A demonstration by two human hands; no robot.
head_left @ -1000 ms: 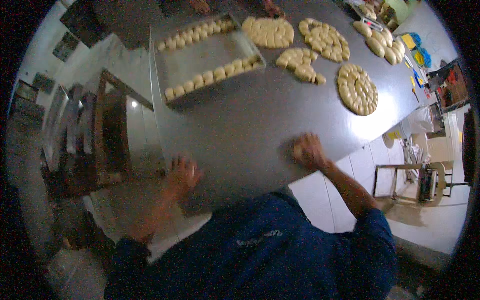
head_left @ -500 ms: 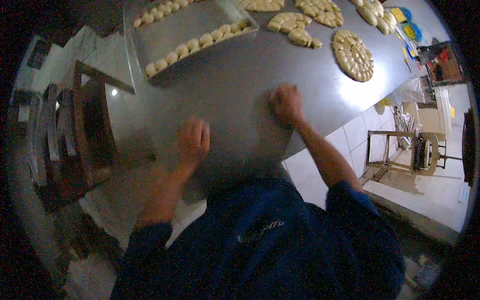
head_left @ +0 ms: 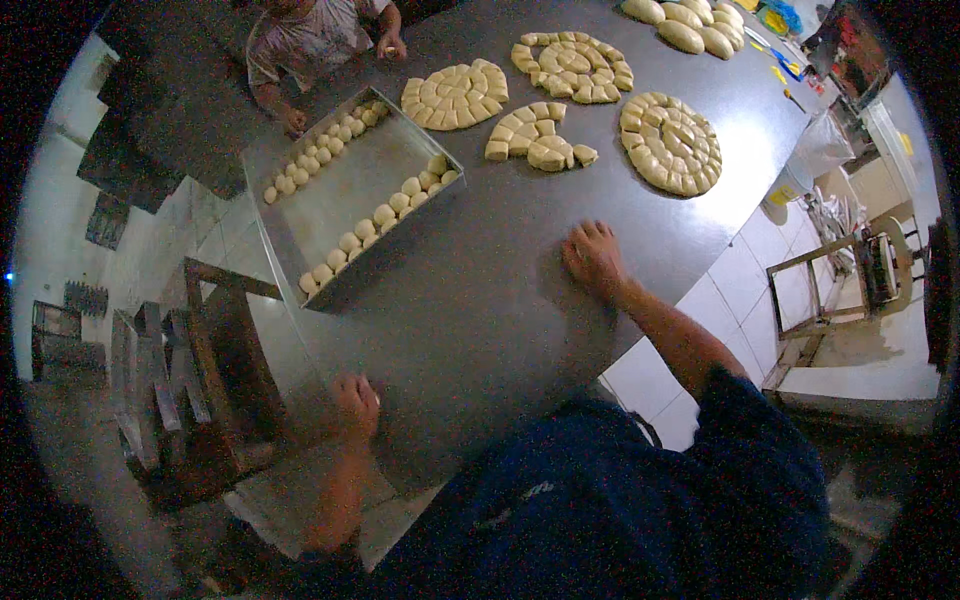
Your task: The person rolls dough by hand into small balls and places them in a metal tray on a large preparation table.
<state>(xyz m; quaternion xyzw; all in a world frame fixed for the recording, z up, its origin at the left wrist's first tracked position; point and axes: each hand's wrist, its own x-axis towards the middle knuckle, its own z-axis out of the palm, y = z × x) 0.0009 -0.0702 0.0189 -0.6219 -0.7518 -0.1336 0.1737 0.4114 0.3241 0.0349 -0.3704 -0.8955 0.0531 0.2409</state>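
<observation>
On the steel table (head_left: 450, 330), my right hand (head_left: 592, 255) rests cupped, fingertips bent down; anything under its palm is hidden. Near the table's left edge, my left hand (head_left: 356, 400) is curled, its underside hidden. Beyond my hands stands a metal tray (head_left: 323, 202) with two rows of dough balls (head_left: 383, 216) along its long sides. To its right lie several flat rounds of cut dough pieces: one round (head_left: 455, 95), another (head_left: 570, 65), a spiral one (head_left: 670, 140) nearest my right hand, and a broken, partial one (head_left: 525, 135).
A co-worker (head_left: 290, 50) stands across the table, hands near the tray. Oval dough pieces (head_left: 680, 35) lie at the far right, beside small tools (head_left: 785, 65). A wooden rack (head_left: 230, 370) stands left of the table, a metal frame (head_left: 810, 285) to the right.
The view has shifted, bringing the co-worker into sight. My left hand has moved down toward me, away from my right hand, which stays on the table.
</observation>
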